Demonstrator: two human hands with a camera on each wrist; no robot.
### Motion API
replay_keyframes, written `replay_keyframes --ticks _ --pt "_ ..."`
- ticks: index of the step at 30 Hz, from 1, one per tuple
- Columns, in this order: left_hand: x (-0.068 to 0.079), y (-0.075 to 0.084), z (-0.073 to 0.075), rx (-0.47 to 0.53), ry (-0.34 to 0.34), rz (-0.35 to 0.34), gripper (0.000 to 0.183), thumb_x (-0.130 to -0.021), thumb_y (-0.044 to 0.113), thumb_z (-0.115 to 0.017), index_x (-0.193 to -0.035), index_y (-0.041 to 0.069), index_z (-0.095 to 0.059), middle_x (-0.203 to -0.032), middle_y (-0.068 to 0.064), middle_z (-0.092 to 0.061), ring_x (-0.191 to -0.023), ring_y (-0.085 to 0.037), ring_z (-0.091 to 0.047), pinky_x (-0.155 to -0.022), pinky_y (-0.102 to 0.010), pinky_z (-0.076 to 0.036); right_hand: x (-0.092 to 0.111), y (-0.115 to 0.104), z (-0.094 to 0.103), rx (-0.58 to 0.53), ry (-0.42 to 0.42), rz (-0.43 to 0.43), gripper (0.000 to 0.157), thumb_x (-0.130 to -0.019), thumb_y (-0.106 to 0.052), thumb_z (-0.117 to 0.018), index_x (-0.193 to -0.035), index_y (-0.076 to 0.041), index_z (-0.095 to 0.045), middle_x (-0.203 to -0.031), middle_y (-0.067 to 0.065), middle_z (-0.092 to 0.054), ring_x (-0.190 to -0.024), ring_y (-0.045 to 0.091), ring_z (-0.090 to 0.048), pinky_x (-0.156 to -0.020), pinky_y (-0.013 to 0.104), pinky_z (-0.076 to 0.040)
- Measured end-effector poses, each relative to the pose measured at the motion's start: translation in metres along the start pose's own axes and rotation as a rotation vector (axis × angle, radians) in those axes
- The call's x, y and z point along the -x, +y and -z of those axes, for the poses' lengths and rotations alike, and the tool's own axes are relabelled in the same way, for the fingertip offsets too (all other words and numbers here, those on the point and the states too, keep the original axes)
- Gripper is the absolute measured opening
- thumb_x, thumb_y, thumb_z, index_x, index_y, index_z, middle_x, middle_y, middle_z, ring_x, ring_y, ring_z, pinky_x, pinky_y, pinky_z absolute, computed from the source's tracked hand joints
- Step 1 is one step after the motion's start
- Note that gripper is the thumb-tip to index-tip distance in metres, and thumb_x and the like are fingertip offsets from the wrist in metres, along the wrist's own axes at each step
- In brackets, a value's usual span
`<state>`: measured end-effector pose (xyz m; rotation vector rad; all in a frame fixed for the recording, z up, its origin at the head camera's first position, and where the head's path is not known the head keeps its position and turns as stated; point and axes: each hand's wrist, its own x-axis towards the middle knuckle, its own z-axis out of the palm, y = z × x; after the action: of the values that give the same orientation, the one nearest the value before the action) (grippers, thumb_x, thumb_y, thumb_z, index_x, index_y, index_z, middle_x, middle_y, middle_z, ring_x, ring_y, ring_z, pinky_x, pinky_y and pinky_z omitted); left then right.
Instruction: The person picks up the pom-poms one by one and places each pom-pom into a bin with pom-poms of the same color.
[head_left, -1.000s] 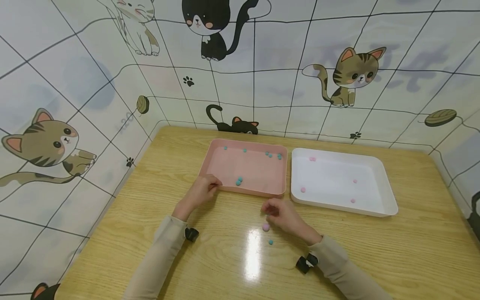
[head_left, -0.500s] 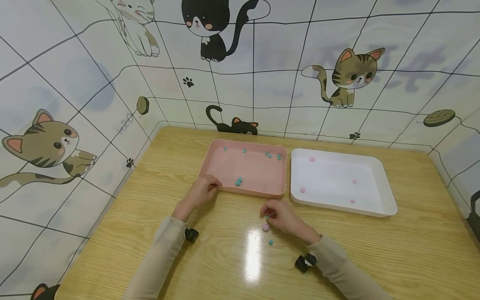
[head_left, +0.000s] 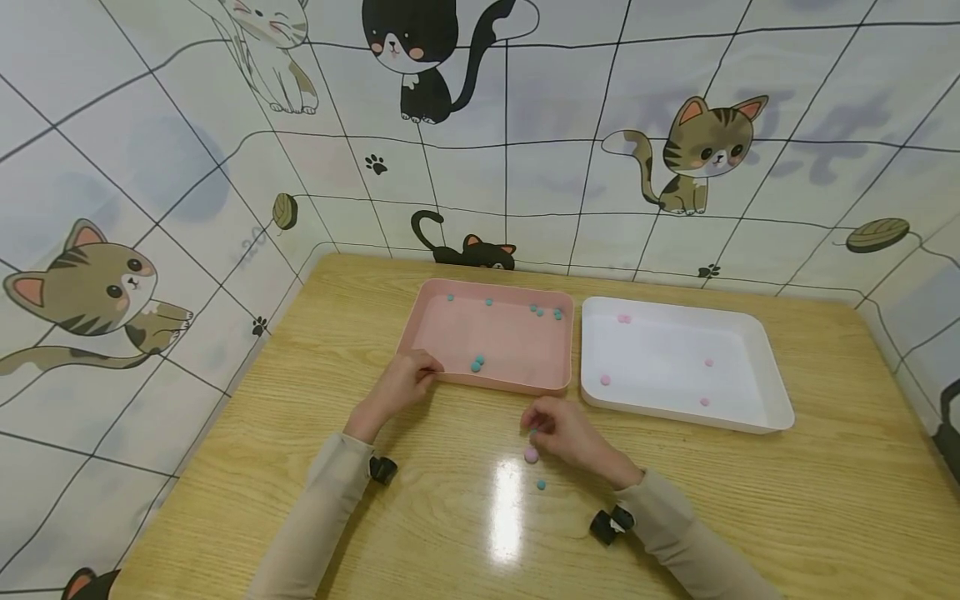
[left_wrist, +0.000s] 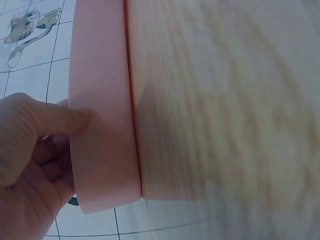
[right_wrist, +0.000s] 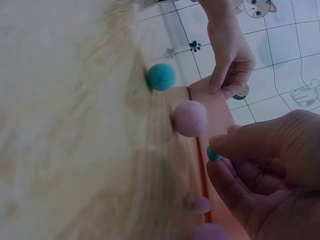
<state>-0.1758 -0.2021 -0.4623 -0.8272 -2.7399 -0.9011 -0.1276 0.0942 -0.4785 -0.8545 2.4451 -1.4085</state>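
My left hand point(head_left: 401, 385) grips the near left corner of a pink tray point(left_wrist: 102, 150), thumb over its outer wall. Several teal felt balls point(head_left: 477, 363) lie inside that tray. Between the thumb and a finger of my right hand point(head_left: 573, 435) I pinch a small teal felt ball point(right_wrist: 214, 154), just in front of the tray. Beside this hand on the table are a bigger pink felt ball point(right_wrist: 190, 118) and another teal ball point(right_wrist: 160, 77). Two more pink balls, a small one point(right_wrist: 202, 205) and a partly cropped one point(right_wrist: 210, 232), show low in the right wrist view.
To the right of the pink tray stands a white tray point(head_left: 675, 404) with several small pink balls point(head_left: 605, 380) in it. The wooden table point(head_left: 420, 517) meets a cat-patterned wall covering point(head_left: 555, 183) at the back and left.
The teal ball at my right fingertips shows a little more than a second ago, and that hand has barely shifted. My left hand stays on the tray corner.
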Motion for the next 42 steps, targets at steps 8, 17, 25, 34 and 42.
replay_keyframes --ticks 8,17,25,34,42 --pt "0.0 0.001 0.001 0.009 0.005 -0.006 0.012 -0.08 -0.013 -0.063 -0.083 -0.003 -0.07 -0.082 -0.013 -0.066 -0.077 -0.023 -0.063 -0.068 -0.033 -0.054 -0.002 -0.011 0.006 0.005 0.069 0.027 0.02 -0.076 0.015 -0.064 -0.088 -0.001 -0.064 -0.089 0.008 -0.065 -0.081 0.023 -0.062 -0.073 0.029 -0.054" --pt "-0.001 -0.001 0.0 0.003 0.007 -0.013 0.014 -0.079 -0.013 -0.063 -0.083 -0.002 -0.07 -0.081 -0.012 -0.066 -0.076 -0.021 -0.062 -0.067 -0.032 -0.053 -0.01 -0.023 0.016 0.014 0.12 0.077 0.018 -0.077 0.017 -0.063 -0.088 0.003 -0.063 -0.088 0.015 -0.063 -0.08 0.027 -0.063 -0.07 0.028 -0.055" --pt "0.0 -0.001 0.001 0.003 -0.005 -0.004 0.014 -0.079 -0.014 -0.063 -0.084 -0.002 -0.07 -0.082 -0.012 -0.066 -0.077 -0.022 -0.062 -0.067 -0.032 -0.054 -0.018 -0.032 0.025 -0.04 0.169 0.061 0.017 -0.078 0.016 -0.064 -0.089 0.003 -0.063 -0.088 0.011 -0.064 -0.083 0.025 -0.062 -0.074 0.029 -0.055" --pt "0.0 0.0 0.0 -0.004 0.001 -0.01 0.014 -0.079 -0.013 -0.063 -0.084 -0.002 -0.07 -0.082 -0.012 -0.066 -0.077 -0.022 -0.063 -0.067 -0.032 -0.054 -0.032 -0.038 0.034 -0.05 0.236 0.106 0.014 -0.079 0.013 -0.063 -0.089 0.003 -0.064 -0.088 0.017 -0.064 -0.082 0.028 -0.064 -0.073 0.033 -0.056" --pt "0.0 -0.001 0.0 -0.007 -0.007 -0.01 0.014 -0.079 -0.014 -0.063 -0.084 -0.002 -0.069 -0.082 -0.012 -0.066 -0.077 -0.023 -0.063 -0.067 -0.032 -0.054 -0.043 -0.043 0.039 -0.084 0.266 0.083 0.013 -0.081 0.01 -0.064 -0.088 0.0 -0.065 -0.089 0.013 -0.065 -0.083 0.027 -0.064 -0.075 0.033 -0.055"
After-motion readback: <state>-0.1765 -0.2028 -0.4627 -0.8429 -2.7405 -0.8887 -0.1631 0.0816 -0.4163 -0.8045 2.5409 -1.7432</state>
